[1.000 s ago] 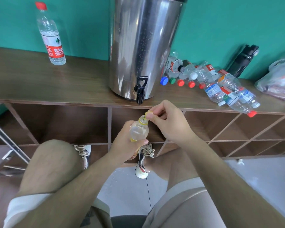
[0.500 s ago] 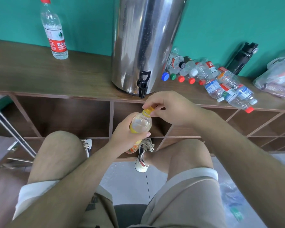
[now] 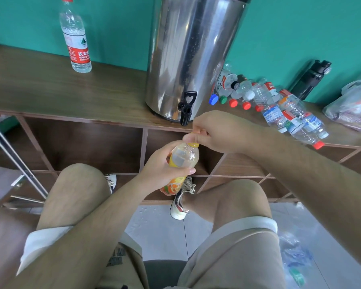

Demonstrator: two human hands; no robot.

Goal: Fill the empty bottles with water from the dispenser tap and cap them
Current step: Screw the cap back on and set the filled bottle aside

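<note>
My left hand (image 3: 163, 170) grips a small clear bottle (image 3: 183, 158) with an orange fruit label, tilted, in front of the shelf edge. My right hand (image 3: 215, 132) pinches the yellow cap (image 3: 193, 144) on the bottle's neck. Just above the hands, the black tap (image 3: 186, 108) juts from a tall steel dispenser (image 3: 192, 53) on the wooden counter (image 3: 40, 88). A pile of lying plastic bottles (image 3: 279, 109) with red, blue, green and white caps sits right of the dispenser. One upright capped bottle (image 3: 76, 38) with a red label stands at the left.
A black flask (image 3: 310, 79) leans on the teal wall, and a plastic bag (image 3: 352, 107) lies at the far right. Open cubby shelves run under the counter. My knees and a shoe (image 3: 181, 203) are below; crumpled plastic (image 3: 294, 255) lies on the tiled floor.
My right hand has come down over the cap and turned on it, and the bottle has tilted a little more. The camera has shifted slightly lower.
</note>
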